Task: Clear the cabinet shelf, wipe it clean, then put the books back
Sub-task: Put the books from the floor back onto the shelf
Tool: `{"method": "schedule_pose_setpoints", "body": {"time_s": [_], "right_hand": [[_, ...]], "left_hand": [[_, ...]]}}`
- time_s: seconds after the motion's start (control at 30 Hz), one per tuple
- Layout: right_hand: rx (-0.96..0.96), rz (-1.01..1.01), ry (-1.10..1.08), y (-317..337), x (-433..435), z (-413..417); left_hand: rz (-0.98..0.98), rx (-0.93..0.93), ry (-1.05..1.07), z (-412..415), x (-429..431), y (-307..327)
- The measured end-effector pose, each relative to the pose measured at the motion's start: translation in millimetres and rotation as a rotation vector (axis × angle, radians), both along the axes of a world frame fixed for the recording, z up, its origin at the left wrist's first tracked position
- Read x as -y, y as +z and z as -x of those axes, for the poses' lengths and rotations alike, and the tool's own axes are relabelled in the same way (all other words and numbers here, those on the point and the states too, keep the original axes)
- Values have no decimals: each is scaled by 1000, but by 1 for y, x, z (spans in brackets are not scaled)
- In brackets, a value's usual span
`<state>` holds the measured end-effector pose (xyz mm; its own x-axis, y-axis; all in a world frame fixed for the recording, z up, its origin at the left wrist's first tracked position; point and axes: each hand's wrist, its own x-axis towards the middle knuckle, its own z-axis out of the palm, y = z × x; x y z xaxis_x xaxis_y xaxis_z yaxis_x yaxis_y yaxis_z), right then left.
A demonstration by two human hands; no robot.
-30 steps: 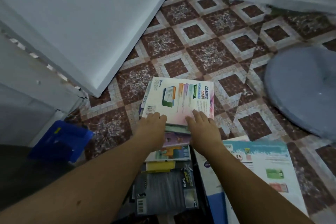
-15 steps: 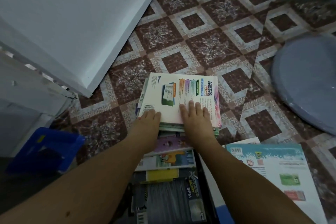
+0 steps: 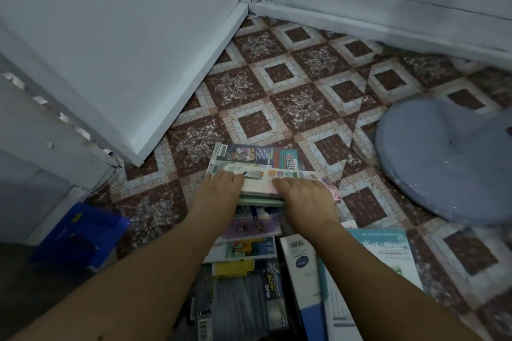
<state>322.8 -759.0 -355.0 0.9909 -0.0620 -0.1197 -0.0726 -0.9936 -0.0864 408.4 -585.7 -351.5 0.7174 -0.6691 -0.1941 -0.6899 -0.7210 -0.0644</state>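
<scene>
Several books lie spread on the patterned tile floor in front of me. My left hand (image 3: 221,188) and my right hand (image 3: 304,196) grip the near edge of a small stack of books (image 3: 257,178) with a white and pink cover on top. The stack is tilted, its near edge raised. Under its far side a blue-covered book (image 3: 257,153) shows on the floor. Closer to me lie a purple book (image 3: 249,227), a yellow one (image 3: 232,267) and a grey SPM book (image 3: 243,304). A large white and teal book (image 3: 388,252) rests to the right.
An open white cabinet door (image 3: 110,50) stands at the left, with the cabinet frame (image 3: 33,141) beside it. A blue plastic container (image 3: 80,232) sits on the floor at the lower left. A round grey cushion (image 3: 448,160) lies at the right. White walls meet in the far corner.
My hands have closed on the near edge of the top books and tipped them up, so the blue book underneath now shows. The view has tilted upward.
</scene>
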Motion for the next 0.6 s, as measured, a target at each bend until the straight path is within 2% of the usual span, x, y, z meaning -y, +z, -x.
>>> {"method": "schedule_pose_setpoints", "body": {"time_s": [0.13, 0.33, 0.43, 0.6], "right_hand": [[-22, 10, 38, 54, 5, 31], [-35, 54, 85, 110, -12, 83], [-53, 78, 116, 146, -28, 110], [-95, 127, 116, 207, -57, 133]], "left_hand": [[-23, -14, 8, 21, -7, 48], [-74, -115, -156, 78, -22, 101], [-5, -143, -149, 112, -34, 133], [-31, -163, -81, 141, -63, 188]]}}
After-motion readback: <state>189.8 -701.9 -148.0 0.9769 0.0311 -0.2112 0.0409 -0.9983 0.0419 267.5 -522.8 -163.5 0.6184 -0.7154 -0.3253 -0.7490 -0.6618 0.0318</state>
